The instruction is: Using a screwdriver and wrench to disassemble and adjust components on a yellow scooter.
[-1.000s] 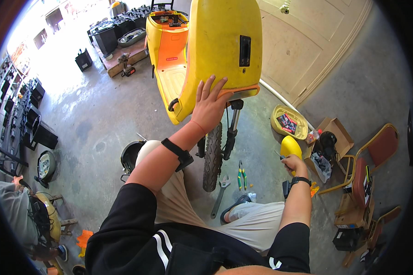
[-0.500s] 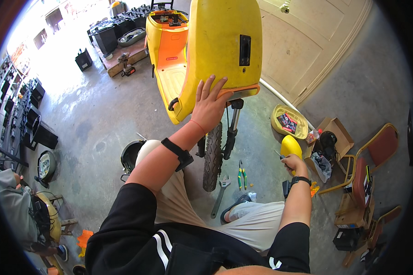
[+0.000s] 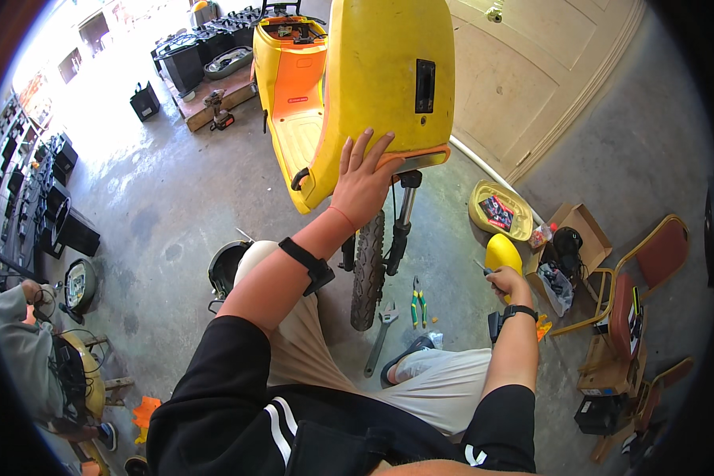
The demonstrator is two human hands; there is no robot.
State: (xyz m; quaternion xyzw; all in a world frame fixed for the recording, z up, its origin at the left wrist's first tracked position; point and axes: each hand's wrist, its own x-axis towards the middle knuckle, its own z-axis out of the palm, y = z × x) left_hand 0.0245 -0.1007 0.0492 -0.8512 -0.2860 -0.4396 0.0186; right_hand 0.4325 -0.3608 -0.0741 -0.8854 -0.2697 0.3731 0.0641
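In front of me stands a yellow and orange scooter (image 3: pixel 393 75), its front wheel (image 3: pixel 368 278) with a knobbly tyre pointing toward my knees. My left hand (image 3: pixel 362 184) lies against the lower front edge of the yellow body, fingers spread and stretched upward, gripping nothing. Off to the right, my right hand (image 3: pixel 505 281) is closed around a thin grey tool (image 3: pixel 484 268) that sticks out toward the left; its kind is too small to tell. Just behind that hand is a smooth, rounded yellow part (image 3: pixel 502 251); whether they touch is unclear.
Pliers (image 3: pixel 419 305) and an adjustable wrench (image 3: pixel 381 339) lie on the floor by my foot. A yellow tub (image 3: pixel 500 210), a cardboard box (image 3: pixel 593 228) and red chairs (image 3: pixel 653 258) stand right. A cordless drill (image 3: pixel 218 110) is near a low platform. Another person (image 3: pixel 24 341) sits left.
Both of my hands and the scooter stay where they were. At the far left, the other person's hand has risen toward a grey rounded part.
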